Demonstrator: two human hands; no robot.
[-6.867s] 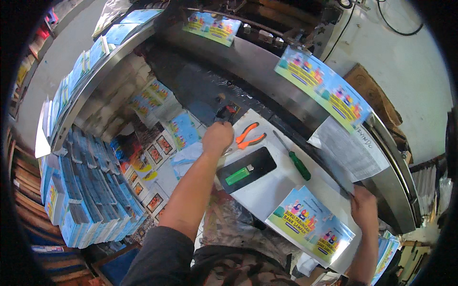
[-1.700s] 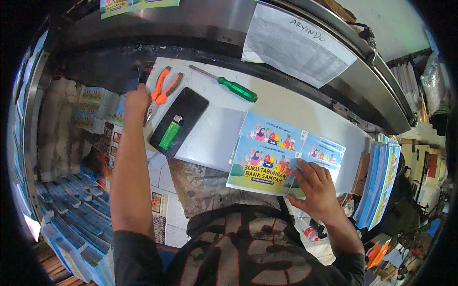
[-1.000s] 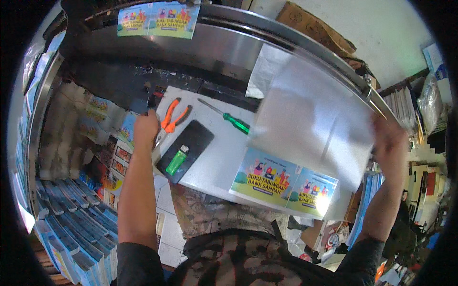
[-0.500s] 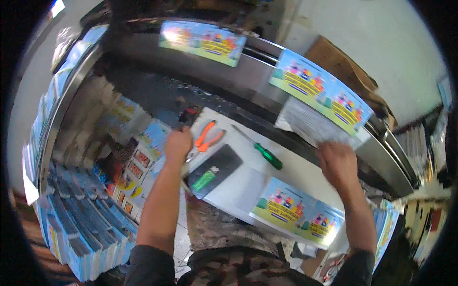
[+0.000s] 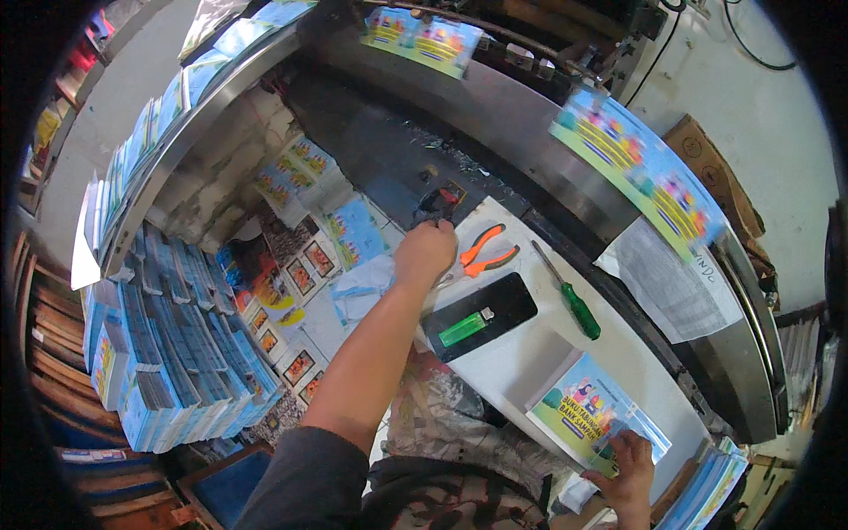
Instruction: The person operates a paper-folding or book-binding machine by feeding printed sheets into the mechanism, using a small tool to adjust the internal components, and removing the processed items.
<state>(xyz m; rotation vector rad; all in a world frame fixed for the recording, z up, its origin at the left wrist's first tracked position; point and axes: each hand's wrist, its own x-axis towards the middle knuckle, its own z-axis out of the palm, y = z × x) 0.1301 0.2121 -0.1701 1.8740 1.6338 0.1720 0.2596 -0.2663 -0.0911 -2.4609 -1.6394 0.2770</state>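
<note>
My left hand (image 5: 426,253) is closed at the far left corner of the white board (image 5: 530,305), beside a dark red-and-black part (image 5: 439,203); whatever its fingers hold is hidden. Orange-handled pliers (image 5: 488,250) lie just right of it. Lower right, my right hand (image 5: 629,466) has bent fingers and thumb gripping the near right part of a printed booklet sheet (image 5: 579,402), blue and green with cartoon figures, on white pages. Between the hands lie a black phone (image 5: 508,305) with a green lighter (image 5: 465,327) on it, and a green-handled screwdriver (image 5: 577,309).
Similar printed sheets (image 5: 422,40) straddle the curved metal rail (image 5: 521,110) beyond the board, one blurred (image 5: 636,168). Grey paper (image 5: 676,283) hangs from it. Stacked blue booklets (image 5: 190,344) stand at left, more (image 5: 715,481) at lower right. Cardboard (image 5: 707,168) leans behind.
My right hand has moved from beside the rail down to the sheet on the board. My left hand stays at the board's corner. The whole view has shifted and turned.
</note>
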